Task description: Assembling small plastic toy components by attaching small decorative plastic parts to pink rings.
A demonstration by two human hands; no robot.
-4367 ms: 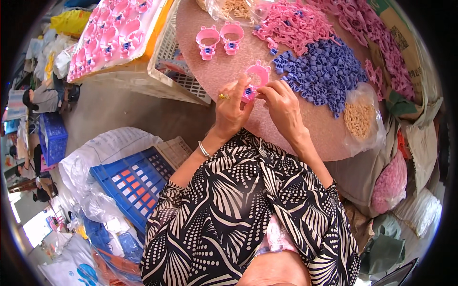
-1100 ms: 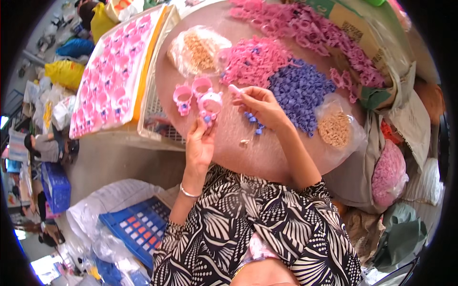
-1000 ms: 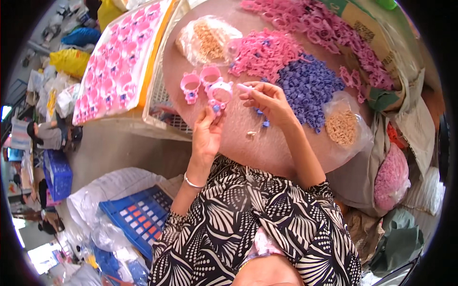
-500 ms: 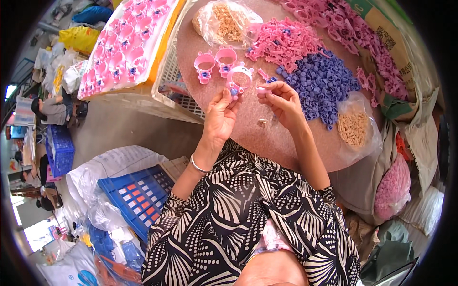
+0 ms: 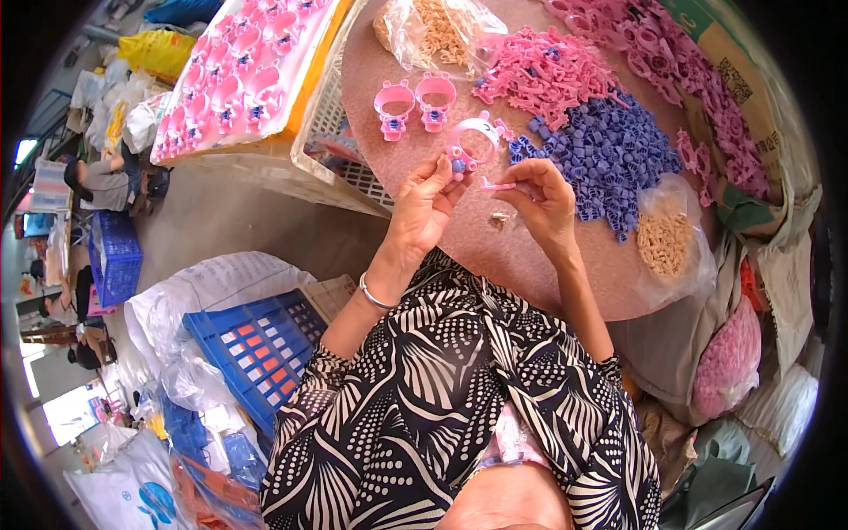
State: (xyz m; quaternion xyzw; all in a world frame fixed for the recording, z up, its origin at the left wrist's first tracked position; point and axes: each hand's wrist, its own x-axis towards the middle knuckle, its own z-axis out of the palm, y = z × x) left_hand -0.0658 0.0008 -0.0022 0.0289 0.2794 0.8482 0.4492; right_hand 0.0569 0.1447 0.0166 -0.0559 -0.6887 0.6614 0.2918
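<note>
My left hand (image 5: 422,212) pinches a pink ring-shaped animal figure (image 5: 453,143) by its lower body, where a blue piece (image 5: 458,166) sits. The ring points up and away from me, just above the round table. My right hand (image 5: 549,205) is closed on a small pink plastic stick (image 5: 496,186), thumb against fingers, its free end toward the figure but apart from it. Beyond my left hand lie two similar pink figures, one on the left (image 5: 394,110) and one on the right (image 5: 435,102), both with blue pieces. Small metallic bits (image 5: 501,217) lie beneath my right hand.
A pink parts pile (image 5: 552,75) and a blue parts pile (image 5: 614,150) cover the table's far right. Bags of beige pegs stand far (image 5: 437,35) and right (image 5: 664,243). At left, a tray of pink figures (image 5: 238,75) rests on a crate (image 5: 340,146).
The view has shifted slightly, moving the table contents rightward and down. In my right hand the pink stick now shows lengthwise; the figure remains in my left hand.
</note>
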